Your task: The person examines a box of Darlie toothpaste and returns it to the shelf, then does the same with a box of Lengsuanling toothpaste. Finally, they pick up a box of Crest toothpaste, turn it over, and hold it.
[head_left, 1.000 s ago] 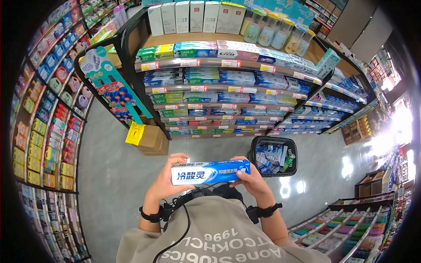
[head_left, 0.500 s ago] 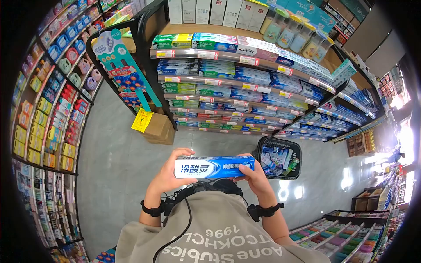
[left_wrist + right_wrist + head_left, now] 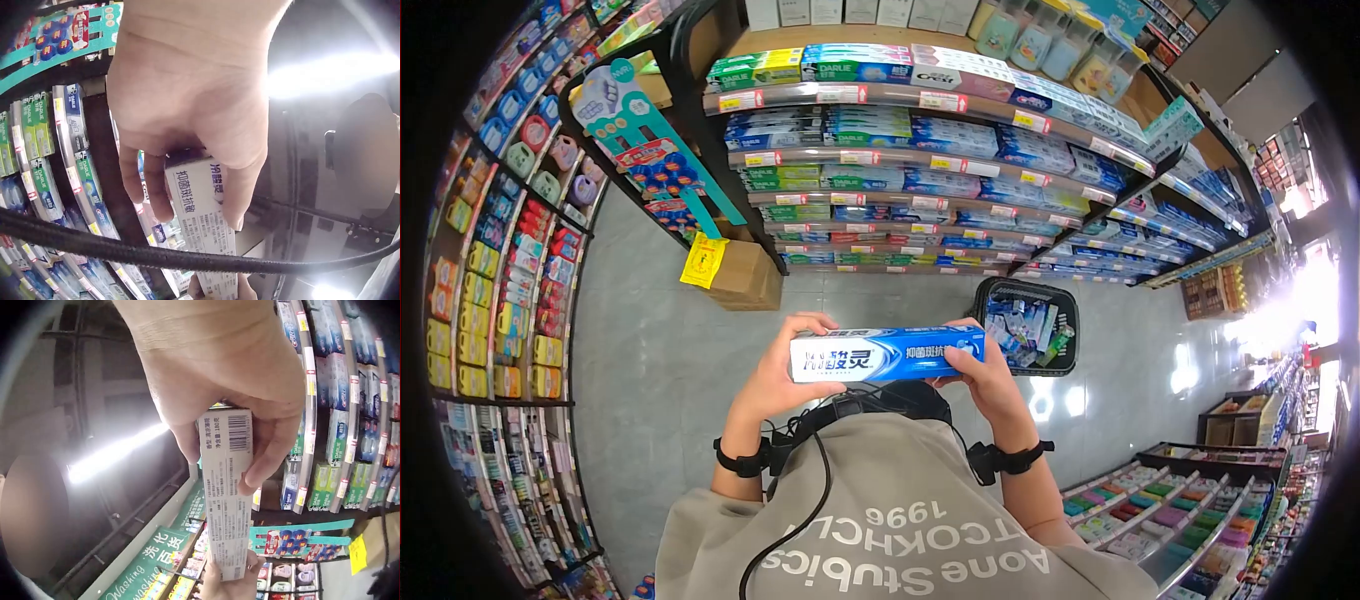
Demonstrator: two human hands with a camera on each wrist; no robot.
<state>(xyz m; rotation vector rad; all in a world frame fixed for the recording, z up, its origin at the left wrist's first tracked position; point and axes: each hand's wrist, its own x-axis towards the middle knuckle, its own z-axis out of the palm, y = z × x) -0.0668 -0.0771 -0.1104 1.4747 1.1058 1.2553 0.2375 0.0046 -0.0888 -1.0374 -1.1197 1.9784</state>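
Note:
A long blue-and-white toothpaste box (image 3: pixel 880 356) is held level in front of the body, its printed front facing up toward the head camera. My left hand (image 3: pixel 775 375) grips its left end, thumb along the lower edge and fingers at the top. The other end sits in my right hand (image 3: pixel 992 378), whose thumb presses on the blue front. In the left wrist view, a white face of small print on the toothpaste box (image 3: pixel 201 206) shows between thumb and fingers. A barcode near one end of the toothpaste box (image 3: pixel 226 487) appears in the right wrist view.
Shelves of toothpaste boxes (image 3: pixel 955 140) with price tags stand ahead. On the floor, a black basket (image 3: pixel 1073 312) holds several packages. A cardboard box (image 3: pixel 750 280) with a yellow sheet (image 3: pixel 703 262) sits by the shelf's left end. A dark cable (image 3: pixel 187 255) crosses the left wrist view.
The head view has shifted, so the shelves, basket, hands and toothpaste box all appear higher in it. Both hands keep their hold on the toothpaste box.

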